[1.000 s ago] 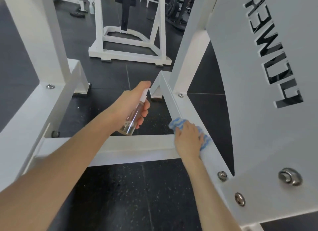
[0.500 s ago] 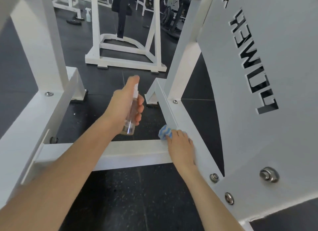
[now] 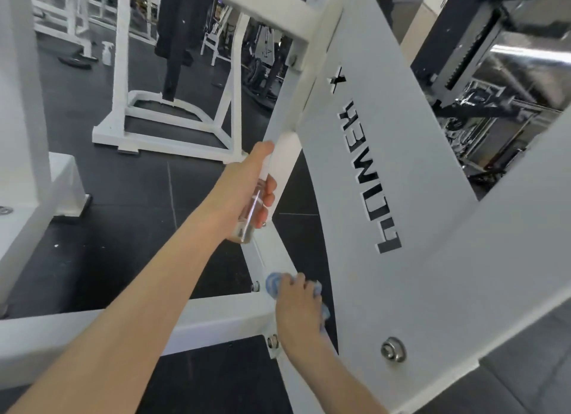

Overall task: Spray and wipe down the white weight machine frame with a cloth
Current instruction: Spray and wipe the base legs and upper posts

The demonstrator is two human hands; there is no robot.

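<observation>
The right hand (image 3: 299, 310) is lying nearest, low on the white frame (image 3: 482, 259), and its fingers are bending over a blue cloth (image 3: 273, 285), gripping it and pressing it on the sloping base rail, just where the cross bar (image 3: 200, 319) is meeting the rail. The cloth is showing at the fingertips and again at the far side of the hand. Beside the wrist, a round bolt (image 3: 393, 349) is sitting in the side panel (image 3: 364, 120), which is carrying cut-out letters. A little further, the left hand (image 3: 247, 194) is closing around a clear spray bottle (image 3: 249, 217). The long axis of the bottle is running steeply, with the base down and toward the person and the top up and away, leaning slightly to the right, so it is pointing at the upright post of the frame. The index finger is resting over the top; the spray head itself is hard to tell from the white post behind it. Beyond the hands the dark floor (image 3: 139, 197) is spreading out, a second white rack (image 3: 176, 135) is standing on it, and far behind a small second bottle (image 3: 106, 53) is standing on the floor.
</observation>
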